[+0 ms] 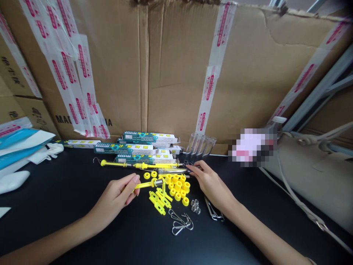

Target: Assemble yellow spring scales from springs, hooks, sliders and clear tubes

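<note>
My left hand [117, 197] is closed in a pinch on a yellow rod with a metal end [147, 184], held low over the black table [82, 191]. My right hand [209, 182] reaches to a clear tube [172, 171] lying on the table, its fingertips touching the tube's right end. Between the hands lies a pile of yellow caps [178, 184], and yellow strips [160, 198] lie just below it. A finished yellow spring scale with a hook [124, 164] lies behind the pile.
Boxed scales [138, 147] are stacked at the back against a taped cardboard wall [176, 73]. Clear tubes [200, 147] stand behind my right hand. Wire hooks [180, 222], small metal rings [195, 206] and more hooks [213, 211] lie in front. Blue-white packets [19, 143] lie at left.
</note>
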### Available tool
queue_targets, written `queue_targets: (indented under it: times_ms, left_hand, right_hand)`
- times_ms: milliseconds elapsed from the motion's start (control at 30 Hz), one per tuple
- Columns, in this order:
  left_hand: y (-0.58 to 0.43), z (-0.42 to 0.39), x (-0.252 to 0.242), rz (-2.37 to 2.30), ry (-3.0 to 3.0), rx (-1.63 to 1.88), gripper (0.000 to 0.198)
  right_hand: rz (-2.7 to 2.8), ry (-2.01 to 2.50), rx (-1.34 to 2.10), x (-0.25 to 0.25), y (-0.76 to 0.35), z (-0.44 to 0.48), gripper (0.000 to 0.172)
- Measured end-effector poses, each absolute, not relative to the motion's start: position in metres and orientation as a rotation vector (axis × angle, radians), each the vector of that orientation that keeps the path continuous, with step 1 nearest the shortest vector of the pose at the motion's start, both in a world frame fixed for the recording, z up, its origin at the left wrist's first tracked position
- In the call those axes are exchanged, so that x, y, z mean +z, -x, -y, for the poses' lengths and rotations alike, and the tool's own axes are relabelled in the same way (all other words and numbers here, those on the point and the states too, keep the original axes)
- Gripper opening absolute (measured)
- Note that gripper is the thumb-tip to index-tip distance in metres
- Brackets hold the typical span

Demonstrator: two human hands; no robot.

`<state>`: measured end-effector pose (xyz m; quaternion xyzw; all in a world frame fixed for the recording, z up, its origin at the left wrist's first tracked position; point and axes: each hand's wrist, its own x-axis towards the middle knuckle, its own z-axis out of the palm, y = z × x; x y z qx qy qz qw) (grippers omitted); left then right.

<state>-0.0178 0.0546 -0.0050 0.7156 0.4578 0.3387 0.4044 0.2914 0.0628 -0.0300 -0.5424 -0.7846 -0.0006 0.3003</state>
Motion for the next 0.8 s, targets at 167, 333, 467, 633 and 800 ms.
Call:
queue_targets:
  times_ms: [167, 333, 467, 633, 800]
  left_hand:
    - [0.018, -0.053, -0.003, -1.157, -1.804, 0.863, 0.052]
    - [0.016, -0.054, -0.002, -1.158, -1.799, 0.867, 0.052]
    - [0.015, -0.053, -0.002, -1.159, -1.794, 0.87, 0.051]
    - [0.017, -0.053, -0.003, -1.159, -1.794, 0.864, 0.051]
    - [0.016, -0.054, -0.002, -1.162, -1.787, 0.854, 0.051]
  right_hand:
    - [2.081, 1.407, -0.031, -0.025, -0.293, -0.063, 0.033]
    - [1.936, 1.443, -0.018, -0.019, -0.293, -0.063, 0.025]
    - [1.809, 1.493, 0.045, -0.019, -0.294, -0.062, 0.018]
    - [1.731, 1.531, 0.189, -0.024, -0.29, -0.062, 0.015]
    - [1.684, 1.564, 0.228, -0.026, -0.289, -0.065, 0.021]
